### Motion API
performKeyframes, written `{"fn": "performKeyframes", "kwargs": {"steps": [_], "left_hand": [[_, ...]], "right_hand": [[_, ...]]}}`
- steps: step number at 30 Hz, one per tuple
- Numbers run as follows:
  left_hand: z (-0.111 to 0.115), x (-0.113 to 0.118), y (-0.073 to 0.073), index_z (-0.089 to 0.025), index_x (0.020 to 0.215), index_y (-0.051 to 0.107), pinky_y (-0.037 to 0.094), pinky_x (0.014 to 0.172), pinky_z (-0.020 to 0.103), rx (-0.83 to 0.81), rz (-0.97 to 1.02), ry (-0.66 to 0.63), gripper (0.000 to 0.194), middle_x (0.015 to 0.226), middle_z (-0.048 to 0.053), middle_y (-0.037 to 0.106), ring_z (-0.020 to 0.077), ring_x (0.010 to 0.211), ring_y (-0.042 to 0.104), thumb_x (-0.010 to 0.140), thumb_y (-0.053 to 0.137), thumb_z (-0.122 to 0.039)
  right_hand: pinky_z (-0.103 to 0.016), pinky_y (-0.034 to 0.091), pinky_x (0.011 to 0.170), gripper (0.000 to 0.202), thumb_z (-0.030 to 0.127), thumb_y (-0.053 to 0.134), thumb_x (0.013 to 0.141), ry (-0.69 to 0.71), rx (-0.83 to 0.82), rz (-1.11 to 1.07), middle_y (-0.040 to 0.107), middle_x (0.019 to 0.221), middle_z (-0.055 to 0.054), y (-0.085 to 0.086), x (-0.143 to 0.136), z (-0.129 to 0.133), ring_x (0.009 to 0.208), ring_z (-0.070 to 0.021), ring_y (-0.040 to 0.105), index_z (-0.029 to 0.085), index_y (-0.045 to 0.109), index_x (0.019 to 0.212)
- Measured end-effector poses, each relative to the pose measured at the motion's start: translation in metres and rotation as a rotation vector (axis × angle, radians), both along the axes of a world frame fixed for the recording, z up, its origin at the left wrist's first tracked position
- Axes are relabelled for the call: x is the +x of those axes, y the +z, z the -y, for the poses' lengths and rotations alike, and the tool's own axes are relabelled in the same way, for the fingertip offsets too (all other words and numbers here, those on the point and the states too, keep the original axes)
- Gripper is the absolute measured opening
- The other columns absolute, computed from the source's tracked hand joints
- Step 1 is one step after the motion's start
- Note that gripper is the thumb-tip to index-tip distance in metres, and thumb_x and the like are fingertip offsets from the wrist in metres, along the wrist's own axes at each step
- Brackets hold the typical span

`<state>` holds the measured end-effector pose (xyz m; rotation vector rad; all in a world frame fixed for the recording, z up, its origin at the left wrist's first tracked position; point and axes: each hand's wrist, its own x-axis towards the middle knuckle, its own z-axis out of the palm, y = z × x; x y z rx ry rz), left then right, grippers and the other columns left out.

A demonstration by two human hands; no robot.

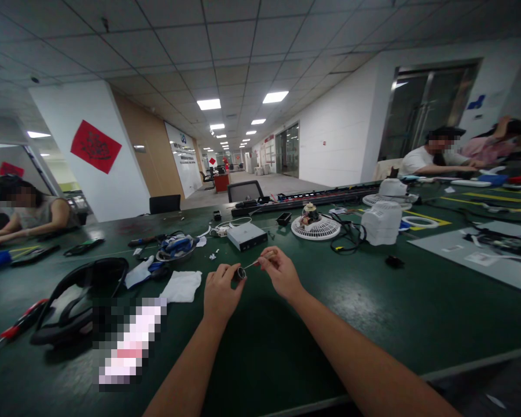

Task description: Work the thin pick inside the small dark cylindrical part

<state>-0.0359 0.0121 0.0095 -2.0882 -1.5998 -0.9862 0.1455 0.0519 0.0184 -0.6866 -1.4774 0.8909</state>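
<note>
Over the green table, my left hand point(219, 291) pinches a small dark round part point(240, 273) with a light rim. My right hand point(279, 271) is closed on a thin pale tool point(252, 263) whose tip points at the round part and seems to touch its edge. A grey box-shaped device point(246, 235) lies on the table just beyond both hands. White scraps lie to its left.
Left on the green table point(356, 359) are a black headset-like frame point(80, 301), a red screwdriver point(24, 320) and a white cloth point(181, 286). A white fan grille point(316, 227), cables and a white housing point(381, 222) stand right. Other people sit at both sides.
</note>
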Motion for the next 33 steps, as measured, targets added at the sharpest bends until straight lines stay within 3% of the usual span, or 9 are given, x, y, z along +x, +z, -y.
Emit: {"fn": "performKeyframes", "kwargs": {"steps": [9,15,28,33], "left_hand": [[0.000,0.002,-0.002,-0.026,0.119,0.066,0.045,0.075,0.034,-0.030,-0.055,0.009,0.032,0.100,0.004,0.064,0.0209,0.080,0.060,0.087,0.064,-0.029],[0.001,0.002,-0.002,-0.026,0.121,0.065,0.045,0.074,0.033,-0.039,-0.057,0.013,0.034,0.100,0.004,0.063,0.0204,0.079,0.059,0.087,0.063,-0.029],[0.002,0.002,0.000,-0.024,0.116,0.065,0.045,0.075,0.033,-0.072,-0.019,0.015,0.030,0.101,0.004,0.064,0.0210,0.084,0.062,0.087,0.064,-0.030],[0.004,0.007,0.002,-0.025,0.116,0.064,0.045,0.075,0.031,-0.090,-0.011,0.022,0.028,0.104,0.003,0.063,0.0202,0.084,0.061,0.089,0.063,-0.030]], "right_hand": [[-0.031,0.050,0.065,0.025,0.045,0.063,0.087,0.007,-0.029,-0.015,0.070,0.071,0.000,-0.002,-0.001,-0.001,0.068,-0.0195,0.068,0.023,0.053,0.090],[-0.030,0.045,0.054,0.028,0.049,0.060,0.087,0.006,-0.073,-0.032,0.070,0.066,-0.001,-0.005,0.001,-0.008,0.061,-0.0199,0.065,0.023,0.051,0.087],[-0.028,0.045,0.054,0.026,0.046,0.065,0.086,0.085,-0.070,-0.045,0.070,0.067,-0.001,-0.002,-0.002,-0.001,0.062,-0.0193,0.065,0.022,0.054,0.087],[-0.029,0.049,0.061,0.029,0.048,0.066,0.085,0.049,0.003,-0.077,0.067,0.069,-0.001,-0.001,-0.001,0.004,0.063,-0.0173,0.064,0.021,0.056,0.086]]}}
